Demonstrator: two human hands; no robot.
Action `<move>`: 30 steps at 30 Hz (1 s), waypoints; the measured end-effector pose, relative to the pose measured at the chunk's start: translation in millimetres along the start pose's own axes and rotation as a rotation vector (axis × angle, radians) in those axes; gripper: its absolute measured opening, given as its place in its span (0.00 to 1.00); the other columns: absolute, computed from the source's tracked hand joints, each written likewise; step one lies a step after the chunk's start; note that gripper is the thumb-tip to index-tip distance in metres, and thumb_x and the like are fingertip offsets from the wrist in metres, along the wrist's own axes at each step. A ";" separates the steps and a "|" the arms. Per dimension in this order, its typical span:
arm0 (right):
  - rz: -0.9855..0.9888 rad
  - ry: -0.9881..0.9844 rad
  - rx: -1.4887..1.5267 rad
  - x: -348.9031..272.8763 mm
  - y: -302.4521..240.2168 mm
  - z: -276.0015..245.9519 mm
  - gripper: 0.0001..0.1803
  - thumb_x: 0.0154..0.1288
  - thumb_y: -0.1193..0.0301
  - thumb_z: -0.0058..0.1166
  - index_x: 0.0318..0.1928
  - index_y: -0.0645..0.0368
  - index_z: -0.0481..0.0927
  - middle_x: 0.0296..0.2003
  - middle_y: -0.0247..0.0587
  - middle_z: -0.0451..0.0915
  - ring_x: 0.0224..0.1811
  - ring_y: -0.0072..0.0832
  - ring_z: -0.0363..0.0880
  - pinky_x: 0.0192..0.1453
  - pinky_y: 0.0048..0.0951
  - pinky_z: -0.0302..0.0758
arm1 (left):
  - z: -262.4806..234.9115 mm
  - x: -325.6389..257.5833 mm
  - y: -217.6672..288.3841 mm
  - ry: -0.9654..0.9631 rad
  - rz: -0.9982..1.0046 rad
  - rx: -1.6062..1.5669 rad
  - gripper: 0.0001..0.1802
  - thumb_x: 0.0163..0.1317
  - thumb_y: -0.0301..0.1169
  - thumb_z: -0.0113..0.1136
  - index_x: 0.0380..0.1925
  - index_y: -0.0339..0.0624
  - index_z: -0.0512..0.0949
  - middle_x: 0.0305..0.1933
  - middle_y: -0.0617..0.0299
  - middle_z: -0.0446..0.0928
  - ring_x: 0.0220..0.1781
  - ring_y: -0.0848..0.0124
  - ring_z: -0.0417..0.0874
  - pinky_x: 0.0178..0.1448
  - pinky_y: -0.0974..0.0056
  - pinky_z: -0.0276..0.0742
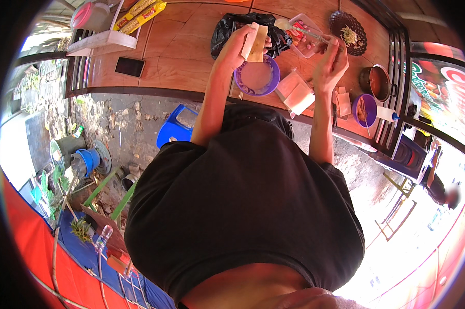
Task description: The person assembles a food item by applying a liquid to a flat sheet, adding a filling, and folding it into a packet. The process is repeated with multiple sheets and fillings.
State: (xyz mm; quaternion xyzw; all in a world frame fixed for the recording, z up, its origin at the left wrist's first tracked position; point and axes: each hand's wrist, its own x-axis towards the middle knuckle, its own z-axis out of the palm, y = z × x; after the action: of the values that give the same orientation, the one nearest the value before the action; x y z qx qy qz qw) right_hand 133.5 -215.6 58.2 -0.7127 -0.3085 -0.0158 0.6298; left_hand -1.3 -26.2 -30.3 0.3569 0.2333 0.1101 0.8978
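Note:
My left hand [237, 45] holds a pale, flat rectangular wrapper sheet [255, 41] upright above a purple bowl [257, 77] on the wooden counter [181, 46]. My right hand [331, 62] grips the handle of a long white spoon [300, 30], whose bowl reaches over a small pink-rimmed tray of reddish filling [303, 42]. A black plastic bag [227, 28] lies behind the left hand. My black shirt fills the middle of the view.
A stack of pale wrapper sheets [295, 92] lies right of the purple bowl. Further right stand a second purple bowl [365, 109], a metal pot [377, 81] and a dark plate of garnish [349, 32]. A black phone [129, 66] and white rack [103, 37] sit left. A blue stool [175, 129] stands below.

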 end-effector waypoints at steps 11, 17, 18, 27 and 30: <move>0.483 -0.446 0.054 -99.0 100.9 -16.1 0.18 0.82 0.61 0.53 0.51 0.63 0.88 0.31 0.32 0.86 0.31 0.16 0.77 0.36 0.22 0.72 | -8.4 4.5 -3.1 0.161 0.303 -0.125 0.14 0.75 0.30 0.53 0.55 0.32 0.73 0.50 0.44 0.85 0.50 0.54 0.90 0.54 0.49 0.91; 0.105 -0.317 -0.613 -98.4 85.2 -31.3 0.22 0.72 0.60 0.65 0.57 0.63 0.86 0.43 0.46 0.89 0.39 0.31 0.84 0.46 0.34 0.79 | 0.8 4.9 -3.7 0.162 0.344 -0.083 0.15 0.71 0.19 0.57 0.56 0.31 0.72 0.51 0.43 0.85 0.53 0.53 0.90 0.55 0.50 0.92; 0.005 -0.225 -0.830 -94.7 77.7 -30.6 0.23 0.71 0.59 0.66 0.57 0.63 0.85 0.45 0.48 0.88 0.41 0.33 0.85 0.47 0.36 0.80 | 2.3 4.4 -3.0 0.145 0.337 -0.073 0.16 0.72 0.19 0.56 0.58 0.31 0.71 0.53 0.43 0.84 0.56 0.53 0.89 0.58 0.49 0.91; 0.520 -0.461 0.189 -51.4 23.4 31.7 0.22 0.73 0.56 0.65 0.52 0.64 0.87 0.39 0.42 0.86 0.42 0.24 0.83 0.46 0.27 0.80 | 21.4 1.9 -3.3 -0.007 0.357 -0.021 0.19 0.77 0.20 0.49 0.66 0.32 0.67 0.59 0.42 0.81 0.63 0.52 0.86 0.68 0.52 0.84; 0.537 -0.507 0.227 -41.9 29.8 49.7 0.20 0.72 0.56 0.66 0.47 0.63 0.87 0.34 0.34 0.84 0.36 0.17 0.79 0.38 0.21 0.75 | 25.0 -1.8 -1.6 -0.031 0.391 -0.034 0.16 0.78 0.21 0.49 0.63 0.32 0.67 0.57 0.43 0.83 0.62 0.53 0.86 0.70 0.52 0.82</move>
State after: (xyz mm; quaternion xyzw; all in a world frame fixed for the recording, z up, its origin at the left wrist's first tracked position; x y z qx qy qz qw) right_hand 95.1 -188.5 4.3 -0.6752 -0.2569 0.3606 0.5900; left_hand 9.7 -42.7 -14.9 0.3819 0.1436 0.2807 0.8688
